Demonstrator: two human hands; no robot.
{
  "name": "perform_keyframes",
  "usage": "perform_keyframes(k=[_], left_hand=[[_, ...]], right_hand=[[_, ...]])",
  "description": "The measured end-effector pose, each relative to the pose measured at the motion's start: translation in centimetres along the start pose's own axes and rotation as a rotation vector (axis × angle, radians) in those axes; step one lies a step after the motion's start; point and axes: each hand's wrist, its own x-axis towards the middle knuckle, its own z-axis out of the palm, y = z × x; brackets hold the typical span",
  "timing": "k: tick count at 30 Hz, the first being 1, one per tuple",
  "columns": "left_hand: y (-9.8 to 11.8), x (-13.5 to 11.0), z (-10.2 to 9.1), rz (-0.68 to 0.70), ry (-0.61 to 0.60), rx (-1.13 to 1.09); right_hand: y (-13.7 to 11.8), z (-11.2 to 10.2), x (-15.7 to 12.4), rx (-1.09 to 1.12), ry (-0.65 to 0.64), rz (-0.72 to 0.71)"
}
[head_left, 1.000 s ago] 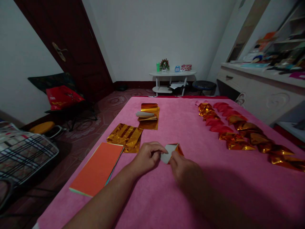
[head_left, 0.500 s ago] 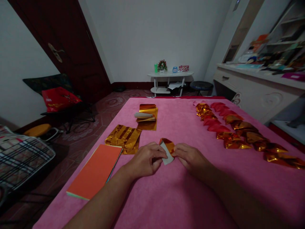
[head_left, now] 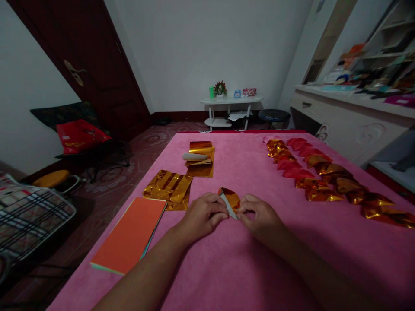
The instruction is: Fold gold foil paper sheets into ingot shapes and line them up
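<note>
Both my hands grip a small piece of gold foil paper (head_left: 232, 199) with a grey-white back, partly folded, just over the pink cloth. My left hand (head_left: 207, 214) pinches its left side near the pale folded flap. At its lower right corner, the fingertips of my right hand (head_left: 257, 214) are pressed together on the paper. Beyond my left hand lies a stack of gold foil sheets (head_left: 168, 188), with a stack of orange-topped paper (head_left: 131, 233) nearer me. Further back are more gold foil sheets (head_left: 204, 170), partly curled into a roll.
Rows of folded gold foil pieces (head_left: 317, 190) and red pieces (head_left: 295, 172) line the right of the pink-covered table (head_left: 240, 160). A chair with a red bag (head_left: 82, 136) stands left. A white side table (head_left: 231, 100), black stool (head_left: 274, 115) and cabinet (head_left: 350, 116) lie beyond.
The grey-white flap has been folded over further and shows narrower. My right hand's fingers have shifted to the paper's lower corner; my left hand keeps its pinch.
</note>
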Motion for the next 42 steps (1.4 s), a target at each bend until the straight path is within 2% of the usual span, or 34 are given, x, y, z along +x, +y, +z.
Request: perform_keyframes(k=[6,18,33,42], left_hand=[[0.1,0.5,0.8,-0.134,0.064,-0.099],[0.3,1.1,1.7,-0.313,0.148,-0.056],[1.1,1.2,2.0,-0.343,0.154,0.07],[0.4,1.2,2.5,-0.334,0.182,0.066]], right_hand=[[-0.1,0.3,0.0,0.02,0.038,0.02],[-0.5,0.0,-0.2,-0.018,0.046,0.022],[-0.7,0.0,-0.3,-0.087,0.051,0.011],[-0.9,0.0,-0.4,-0.139,0.025,0.026]])
